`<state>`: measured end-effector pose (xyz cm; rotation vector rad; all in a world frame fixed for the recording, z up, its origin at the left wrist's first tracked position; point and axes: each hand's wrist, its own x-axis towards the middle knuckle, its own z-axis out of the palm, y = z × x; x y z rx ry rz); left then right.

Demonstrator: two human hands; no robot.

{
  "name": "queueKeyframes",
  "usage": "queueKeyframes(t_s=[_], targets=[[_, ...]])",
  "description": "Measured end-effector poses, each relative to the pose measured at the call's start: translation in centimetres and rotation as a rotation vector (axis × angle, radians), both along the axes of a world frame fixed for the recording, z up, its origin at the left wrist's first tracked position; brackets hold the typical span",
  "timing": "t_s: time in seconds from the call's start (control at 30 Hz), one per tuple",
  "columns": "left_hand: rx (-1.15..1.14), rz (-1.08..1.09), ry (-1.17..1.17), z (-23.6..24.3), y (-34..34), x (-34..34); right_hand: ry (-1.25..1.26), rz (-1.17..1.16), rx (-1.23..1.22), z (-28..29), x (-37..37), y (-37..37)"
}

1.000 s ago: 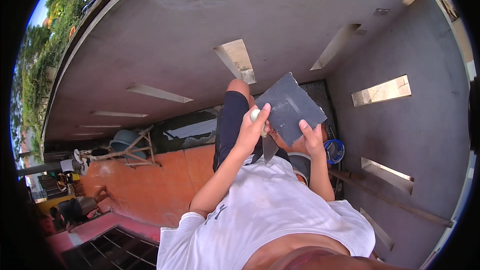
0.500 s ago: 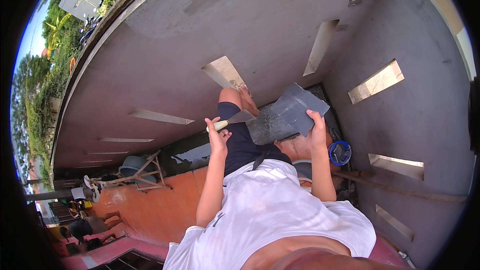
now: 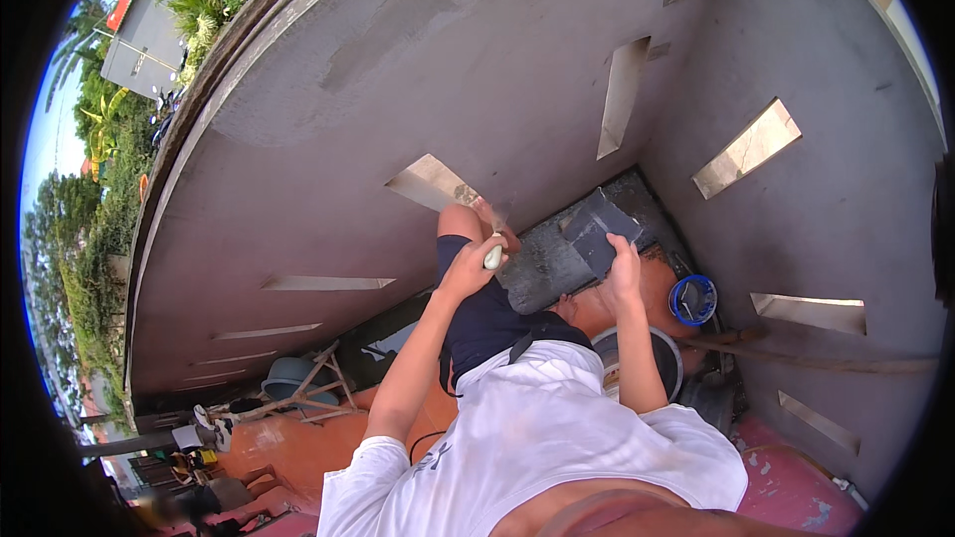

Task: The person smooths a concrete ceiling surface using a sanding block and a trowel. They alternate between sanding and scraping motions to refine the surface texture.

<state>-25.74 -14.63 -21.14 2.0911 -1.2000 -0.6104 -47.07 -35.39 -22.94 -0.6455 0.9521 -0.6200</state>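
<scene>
**Trowel and mortar board, both hands busy by the grey wall**

The person stands close to the grey rendered wall (image 3: 418, 70), and both hands are up in front of the chest. The left hand (image 3: 468, 273) is curled tight round the pale handle of a trowel (image 3: 494, 239), whose thin blade points up and away from the hand, toward the wall; the blade itself is faint and hard to make out. The right hand (image 3: 625, 273) is clamped on the near edge of a dark mortar board (image 3: 595, 234), fingers wrapped over the rim, holding it tilted.

Now the relation that matters: the board lies just to the right of the trowel, near but apart, its long axis running up and to the right, away from the trowel. The left hand carries the tool, so it sits nearer the board's lower left corner than any other part of the board.

Below the board, a dark patch of wet grey mortar (image 3: 542, 273) spreads between the two hands. Further right of the board sits a blue bucket (image 3: 693, 298) on the orange floor (image 3: 318, 443), and a grey tub (image 3: 665, 358) just under the right forearm.
</scene>
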Motion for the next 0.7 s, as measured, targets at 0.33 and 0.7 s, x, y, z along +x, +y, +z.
queueKeyframes(t_s=[0.33,0.7], targets=[[0.175,-0.441,-0.382,-6.5,-2.2,6.7,0.013,0.034,-1.276,9.2,12.1,1.0],[0.146,-0.34,-0.393,-8.4,-2.9,6.4,-0.264,-0.251,-1.707,20.0,30.5,-3.5]])
